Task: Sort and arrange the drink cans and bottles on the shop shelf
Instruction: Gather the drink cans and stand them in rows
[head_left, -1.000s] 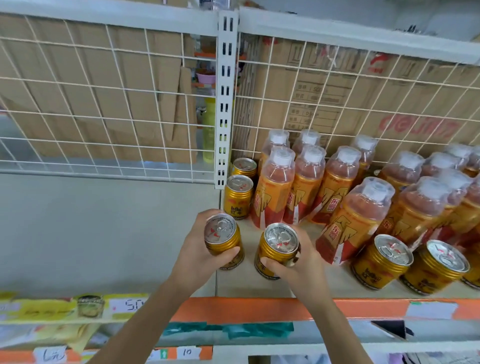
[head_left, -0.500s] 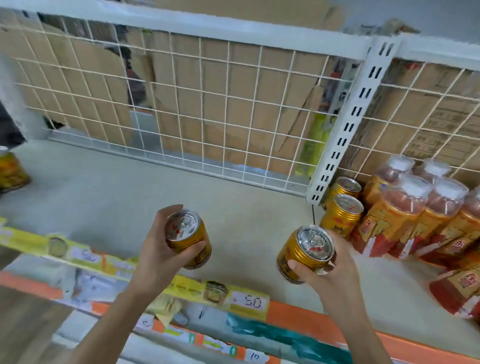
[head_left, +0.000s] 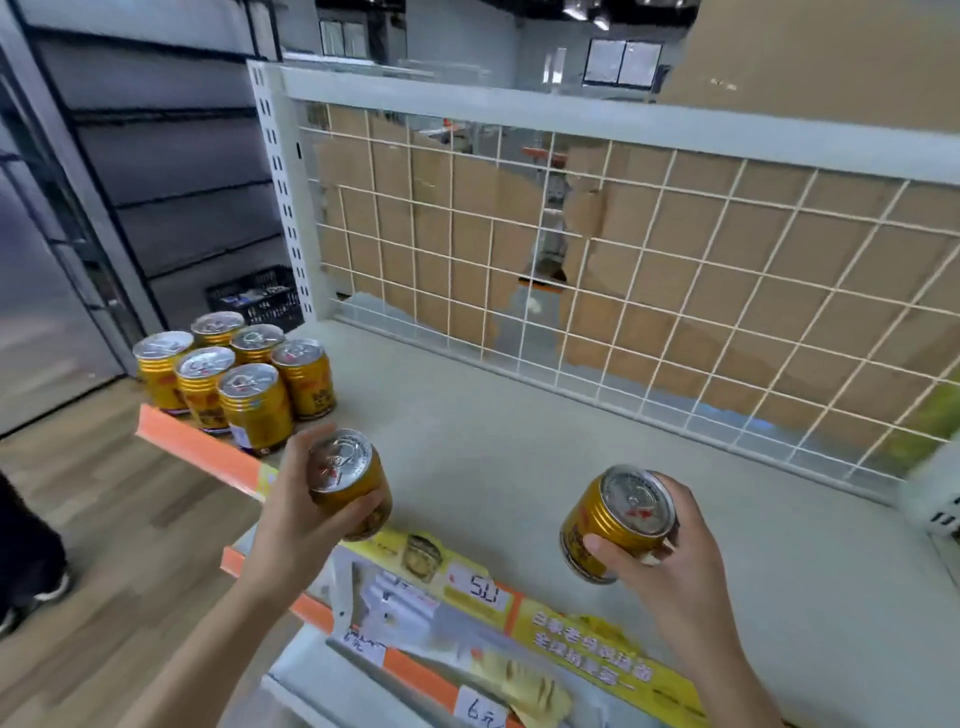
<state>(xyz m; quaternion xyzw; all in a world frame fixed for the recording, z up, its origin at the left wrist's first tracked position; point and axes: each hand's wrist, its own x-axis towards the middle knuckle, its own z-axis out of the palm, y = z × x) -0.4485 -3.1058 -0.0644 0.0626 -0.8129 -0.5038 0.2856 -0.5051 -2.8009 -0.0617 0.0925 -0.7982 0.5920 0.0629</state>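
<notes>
My left hand (head_left: 298, 512) grips a gold drink can (head_left: 349, 480) with a silver pull-tab lid, held above the front edge of the grey shelf (head_left: 545, 467). My right hand (head_left: 670, 561) grips a second gold can (head_left: 618, 522), tilted, over the shelf's front middle. At the shelf's left end stands a cluster of several matching gold cans (head_left: 239, 379), upright in rows. The left can is a short way to the right of that cluster.
A white wire grid (head_left: 597, 291) backs the shelf, with cardboard behind it. An orange price strip (head_left: 208, 457) and yellow labels (head_left: 587, 654) run along the front edge. A dark crate (head_left: 254, 299) sits on the wooden floor beyond. A person's shoe (head_left: 31, 597) shows at left.
The view has swung left along the shelf, away from the bottles. Both hands carried their cans leftward, and the can cluster at the left end has come into view.
</notes>
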